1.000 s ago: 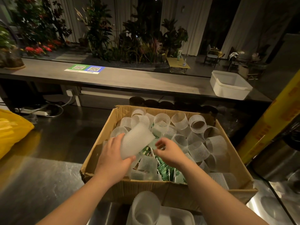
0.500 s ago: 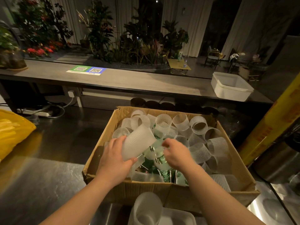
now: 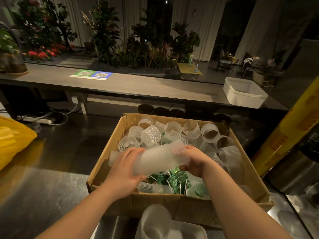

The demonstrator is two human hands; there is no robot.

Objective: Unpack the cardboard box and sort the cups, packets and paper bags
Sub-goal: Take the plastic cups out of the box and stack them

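**Left hand (image 3: 123, 171) and right hand (image 3: 196, 161) grip a stack (image 3: 159, 157) over the box (image 3: 172, 203)**

Both hands are closed on the same stack of ribbed clear cups, which lies nearly level above the box's middle. The left hand wraps the narrow end, with its fingers over the top and the thumb underneath. The right hand curls around the wide end. The stack is blurred, so the number of cups in it cannot be told.

The box is open-topped cardboard standing on a steel table (image 3: 43, 195). Loose cups (image 3: 209, 133) fill its far half and right side, lying on their sides with mouths pointing different ways. Green packets (image 3: 177, 180) lie at the box's near side, just below the hands, and a few more cups lie beside them against the near wall.

Nearer than the box, at the bottom edge, more nested cups (image 3: 155, 220) stand upright by a white tray (image 3: 191, 230). Whether they stand inside it cannot be told. A yellow bag (image 3: 13, 140) lies well to the box's left. Beyond the box runs a counter (image 3: 138, 88), with a white tub (image 3: 245, 93) on it to the far right of the box.
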